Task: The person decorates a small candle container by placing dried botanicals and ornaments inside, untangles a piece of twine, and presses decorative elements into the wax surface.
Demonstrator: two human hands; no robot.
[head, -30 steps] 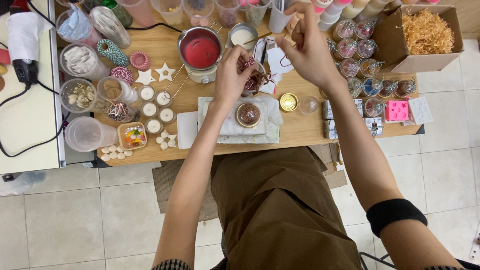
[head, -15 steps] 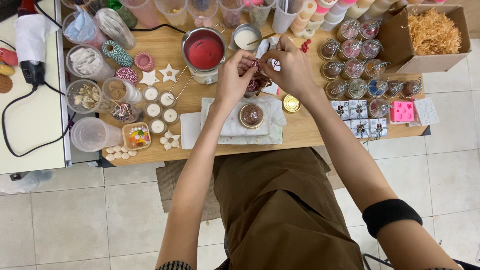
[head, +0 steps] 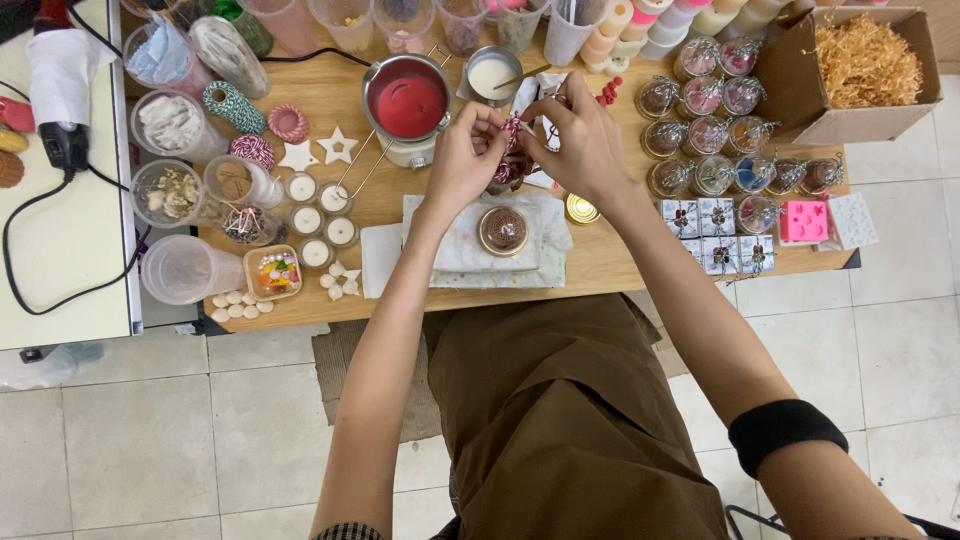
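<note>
A small red-and-white twine piece (head: 513, 128) is pinched between left hand (head: 462, 160) and right hand (head: 580, 145), above the round tin (head: 503, 231).

left hand (head: 462, 160) and right hand (head: 583, 145) pinch red-white twine (head: 513, 128) | tin candle (head: 503, 230) at 6 o'clock | red pot (head: 407, 103) at 9 o'clock

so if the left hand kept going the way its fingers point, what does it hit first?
Probably the right hand: the left hand points up and right, fingers at the small red-and-white piece both pinch. Depth unclear from above.
</note>
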